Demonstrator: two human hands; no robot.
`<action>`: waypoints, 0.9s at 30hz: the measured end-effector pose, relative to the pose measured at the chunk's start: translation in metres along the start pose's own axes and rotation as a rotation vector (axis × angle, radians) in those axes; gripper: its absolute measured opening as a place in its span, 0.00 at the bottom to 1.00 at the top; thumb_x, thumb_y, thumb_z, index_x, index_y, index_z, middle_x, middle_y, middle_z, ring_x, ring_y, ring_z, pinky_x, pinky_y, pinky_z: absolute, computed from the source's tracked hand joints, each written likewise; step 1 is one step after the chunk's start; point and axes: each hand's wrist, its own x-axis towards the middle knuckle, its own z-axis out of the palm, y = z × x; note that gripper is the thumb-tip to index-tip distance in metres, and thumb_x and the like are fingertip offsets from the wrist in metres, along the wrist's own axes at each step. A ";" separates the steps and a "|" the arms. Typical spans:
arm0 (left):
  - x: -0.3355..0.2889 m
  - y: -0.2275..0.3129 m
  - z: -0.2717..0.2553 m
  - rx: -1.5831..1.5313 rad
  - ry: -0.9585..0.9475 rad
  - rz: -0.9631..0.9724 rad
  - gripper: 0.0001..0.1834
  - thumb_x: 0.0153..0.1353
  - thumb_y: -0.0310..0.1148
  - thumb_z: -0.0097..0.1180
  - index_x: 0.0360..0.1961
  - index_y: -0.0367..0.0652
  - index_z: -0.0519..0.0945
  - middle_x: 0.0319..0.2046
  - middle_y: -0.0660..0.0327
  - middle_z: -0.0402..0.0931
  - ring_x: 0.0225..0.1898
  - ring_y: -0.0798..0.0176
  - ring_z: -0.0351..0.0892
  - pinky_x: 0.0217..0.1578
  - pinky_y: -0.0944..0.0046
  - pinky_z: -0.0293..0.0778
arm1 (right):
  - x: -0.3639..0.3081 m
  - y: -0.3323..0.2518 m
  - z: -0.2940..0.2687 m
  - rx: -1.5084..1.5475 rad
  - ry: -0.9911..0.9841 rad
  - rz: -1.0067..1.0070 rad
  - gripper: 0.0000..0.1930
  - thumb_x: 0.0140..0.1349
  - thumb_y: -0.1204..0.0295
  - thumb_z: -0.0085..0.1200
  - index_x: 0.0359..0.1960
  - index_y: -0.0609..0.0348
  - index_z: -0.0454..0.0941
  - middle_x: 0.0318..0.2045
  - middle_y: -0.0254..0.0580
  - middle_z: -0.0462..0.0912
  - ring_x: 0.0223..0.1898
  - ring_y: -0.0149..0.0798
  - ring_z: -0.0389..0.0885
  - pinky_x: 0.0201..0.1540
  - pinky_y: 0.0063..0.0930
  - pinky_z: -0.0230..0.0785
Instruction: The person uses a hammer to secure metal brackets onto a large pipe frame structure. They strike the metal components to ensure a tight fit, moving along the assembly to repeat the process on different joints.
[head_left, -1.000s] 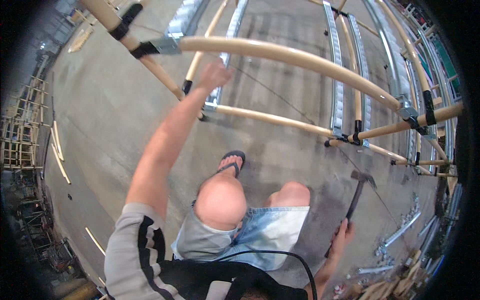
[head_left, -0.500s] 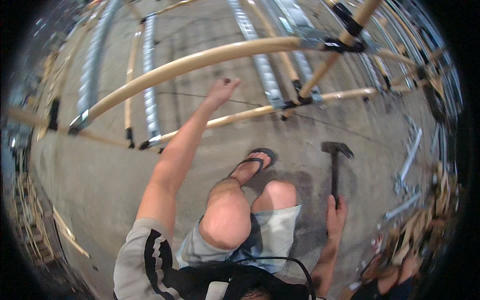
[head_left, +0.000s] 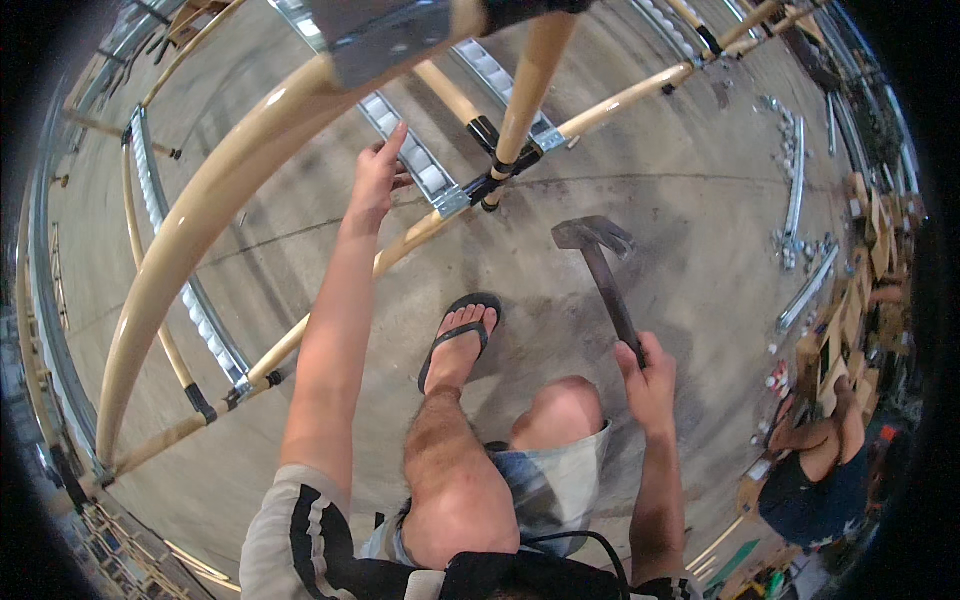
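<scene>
My right hand point(head_left: 650, 385) is wrapped round the lower handle of a hammer point(head_left: 608, 285), its dark head raised over the concrete floor. To the left, my left hand point(head_left: 376, 180) grips the edge of a metal roller track point(head_left: 425, 168) with white rollers; one finger lies on top and others curl at its side, partly hidden. That track ends in a metal bracket point(head_left: 453, 201) on a beige pipe point(head_left: 410, 240) of a low frame. Close by, a black joint point(head_left: 492, 180) links the pipes.
A thick beige pipe point(head_left: 210, 215) arches across the upper left, nearer to me than my left hand. Another roller track point(head_left: 205, 325) lies farther left. Loose metal rails point(head_left: 808, 290) are on the floor at right, near a crouching person point(head_left: 815, 480) and cardboard pieces point(head_left: 835, 345).
My view has shifted toward the frame. My left hand, closed above the floor before, is now on the roller track. The hammer, still in my right hand, has come up and tilted left.
</scene>
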 end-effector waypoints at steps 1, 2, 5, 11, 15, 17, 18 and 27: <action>0.000 0.000 0.000 0.006 -0.008 -0.008 0.36 0.59 0.58 0.62 0.47 0.29 0.74 0.33 0.56 0.80 0.30 0.63 0.81 0.30 0.63 0.78 | 0.003 0.001 0.003 0.013 -0.007 -0.001 0.15 0.66 0.62 0.57 0.35 0.63 0.74 0.18 0.42 0.71 0.20 0.32 0.67 0.24 0.32 0.62; 0.000 0.000 0.001 0.008 -0.001 -0.016 0.34 0.58 0.56 0.64 0.46 0.30 0.75 0.31 0.58 0.80 0.28 0.64 0.81 0.30 0.64 0.78 | 0.005 0.003 0.006 0.025 -0.015 -0.002 0.14 0.66 0.62 0.57 0.35 0.63 0.74 0.18 0.43 0.71 0.20 0.33 0.68 0.24 0.32 0.62; 0.001 -0.003 0.001 0.053 0.020 -0.027 0.33 0.59 0.56 0.63 0.43 0.30 0.75 0.28 0.58 0.80 0.26 0.65 0.80 0.29 0.66 0.77 | 0.016 0.002 0.011 0.025 -0.022 -0.042 0.14 0.66 0.62 0.57 0.35 0.62 0.75 0.19 0.44 0.73 0.19 0.37 0.70 0.25 0.34 0.64; 0.005 -0.005 0.004 0.010 -0.029 -0.014 0.29 0.58 0.51 0.66 0.39 0.31 0.77 0.28 0.55 0.81 0.27 0.63 0.83 0.30 0.65 0.79 | 0.065 -0.060 -0.007 0.056 -0.253 -0.088 0.16 0.66 0.62 0.56 0.44 0.62 0.72 0.21 0.54 0.75 0.21 0.49 0.76 0.27 0.39 0.67; -0.002 0.009 0.007 -0.024 0.013 0.007 0.29 0.57 0.50 0.67 0.39 0.29 0.77 0.30 0.53 0.82 0.29 0.62 0.83 0.31 0.63 0.79 | 0.108 -0.128 -0.011 -0.266 -0.331 -0.328 0.15 0.67 0.61 0.55 0.43 0.60 0.70 0.24 0.60 0.78 0.28 0.64 0.78 0.30 0.48 0.68; -0.005 0.013 0.013 -0.026 0.038 0.000 0.28 0.57 0.51 0.68 0.41 0.32 0.78 0.29 0.58 0.79 0.26 0.66 0.79 0.28 0.64 0.75 | 0.124 -0.154 -0.007 -0.387 -0.357 -0.396 0.14 0.67 0.61 0.54 0.39 0.60 0.69 0.26 0.62 0.79 0.31 0.68 0.77 0.31 0.53 0.67; -0.005 0.012 0.015 -0.053 0.042 0.003 0.29 0.56 0.52 0.68 0.40 0.33 0.78 0.26 0.61 0.77 0.24 0.68 0.75 0.26 0.65 0.72 | 0.127 -0.162 -0.001 -0.393 -0.356 -0.384 0.14 0.67 0.61 0.54 0.38 0.59 0.68 0.26 0.62 0.79 0.31 0.68 0.78 0.31 0.53 0.67; 0.005 0.000 0.022 -0.026 -0.095 0.056 0.25 0.58 0.49 0.67 0.45 0.38 0.80 0.35 0.58 0.82 0.31 0.65 0.81 0.32 0.64 0.77 | 0.106 -0.123 0.002 -0.337 -0.321 -0.292 0.12 0.68 0.64 0.52 0.46 0.57 0.68 0.25 0.61 0.79 0.31 0.65 0.80 0.31 0.53 0.68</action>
